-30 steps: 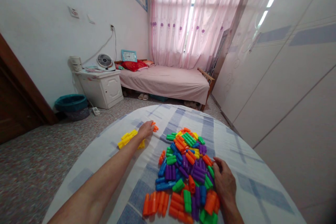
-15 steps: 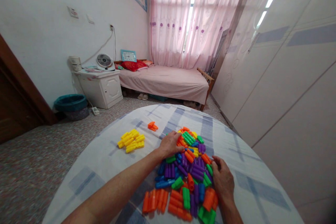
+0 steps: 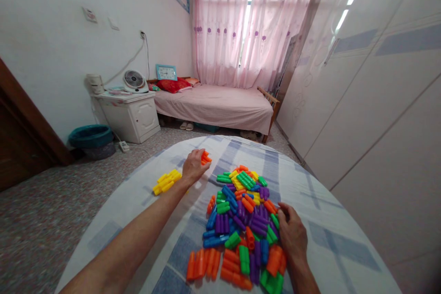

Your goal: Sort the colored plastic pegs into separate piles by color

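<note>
My left hand (image 3: pixel 195 166) is over the left part of the table, its fingers closed on an orange plastic toy block (image 3: pixel 206 158) made of joined tubes. Its fingers partly hide the orange pieces there, so I cannot tell held from lying ones. Close to that wrist is a group of yellow blocks (image 3: pixel 167 181), partly covered by the forearm. My right hand (image 3: pixel 292 232) rests at the right edge of a mixed heap of blocks, loosely curved and open, with fingertips beside green blocks (image 3: pixel 272 235) and purple blocks (image 3: pixel 258 225). Nothing shows in its grasp.
A checked cloth (image 3: pixel 134 220) covers the round table. Orange blocks (image 3: pixel 201 264) lie along the heap's near edge. Beyond the table are a bed (image 3: pixel 220 103), a white cabinet (image 3: pixel 134 117) bearing a fan (image 3: pixel 135 81), and a bin (image 3: pixel 92 141). Wardrobe doors (image 3: pixel 361 101) line the right side.
My left hand has moved left and away from the heap to the small orange group, uncovering green and blue blocks in the heap. My right hand has stayed in place.
</note>
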A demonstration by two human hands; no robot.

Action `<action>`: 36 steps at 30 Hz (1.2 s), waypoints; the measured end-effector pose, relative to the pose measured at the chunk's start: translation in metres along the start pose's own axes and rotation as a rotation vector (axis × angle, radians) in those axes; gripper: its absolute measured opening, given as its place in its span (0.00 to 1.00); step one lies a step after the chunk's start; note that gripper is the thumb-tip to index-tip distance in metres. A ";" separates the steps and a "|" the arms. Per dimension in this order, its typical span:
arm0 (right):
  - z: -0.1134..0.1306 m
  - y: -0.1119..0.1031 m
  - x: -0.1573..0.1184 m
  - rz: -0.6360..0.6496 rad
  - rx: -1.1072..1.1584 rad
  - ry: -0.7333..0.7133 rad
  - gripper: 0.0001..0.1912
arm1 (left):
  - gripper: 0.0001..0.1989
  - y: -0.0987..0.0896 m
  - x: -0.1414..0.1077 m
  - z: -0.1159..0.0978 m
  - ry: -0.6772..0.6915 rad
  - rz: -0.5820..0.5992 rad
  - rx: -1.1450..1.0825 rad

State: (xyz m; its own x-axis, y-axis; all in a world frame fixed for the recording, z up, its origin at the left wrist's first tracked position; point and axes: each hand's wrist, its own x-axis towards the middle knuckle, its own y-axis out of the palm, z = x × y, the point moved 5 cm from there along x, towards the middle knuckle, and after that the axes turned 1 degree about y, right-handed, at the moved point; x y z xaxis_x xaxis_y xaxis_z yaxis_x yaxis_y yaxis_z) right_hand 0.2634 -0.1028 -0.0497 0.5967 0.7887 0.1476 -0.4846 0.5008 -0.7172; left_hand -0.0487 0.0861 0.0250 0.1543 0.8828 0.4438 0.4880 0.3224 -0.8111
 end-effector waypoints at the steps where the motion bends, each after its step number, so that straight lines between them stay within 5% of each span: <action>1: 0.000 0.000 0.000 -0.001 -0.001 0.003 0.23 | 0.23 0.001 0.004 0.013 -0.057 0.023 0.040; 4: 0.001 -0.001 0.000 -0.007 -0.005 0.001 0.23 | 0.16 0.009 0.011 0.041 -0.152 0.121 0.079; 8: 0.002 0.000 0.000 0.002 -0.007 0.000 0.23 | 0.14 0.017 0.011 0.045 -0.138 0.196 0.073; 14: 0.001 0.000 0.000 -0.002 -0.002 0.003 0.23 | 0.19 -0.004 -0.018 0.001 0.053 0.121 0.035; 17: 0.003 0.000 -0.001 -0.002 0.000 0.001 0.23 | 0.17 -0.010 -0.054 -0.026 0.240 0.308 -0.092; 20: 0.004 -0.001 -0.001 -0.007 -0.005 0.010 0.23 | 0.18 -0.010 -0.086 -0.037 0.229 0.498 -0.116; 24: 0.003 -0.001 -0.002 0.001 -0.002 0.026 0.23 | 0.09 -0.009 -0.101 -0.040 0.189 0.564 -0.059; 27: 0.002 -0.001 -0.002 0.005 0.004 0.019 0.23 | 0.09 -0.008 -0.089 -0.037 0.192 0.528 -0.057; 32: 0.001 0.000 0.000 -0.002 -0.009 0.020 0.23 | 0.12 -0.016 -0.029 -0.028 0.186 0.195 0.132; 36: 0.000 0.001 0.000 -0.006 -0.001 -0.005 0.23 | 0.12 -0.006 0.021 -0.019 0.167 0.168 0.229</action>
State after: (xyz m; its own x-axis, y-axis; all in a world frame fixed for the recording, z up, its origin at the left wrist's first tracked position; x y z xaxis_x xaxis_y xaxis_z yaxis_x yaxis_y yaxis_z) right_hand 0.2636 -0.1025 -0.0503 0.5965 0.7875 0.1551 -0.4803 0.5050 -0.7172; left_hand -0.0324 0.0960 0.0460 0.3641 0.8682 0.3373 0.2407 0.2621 -0.9345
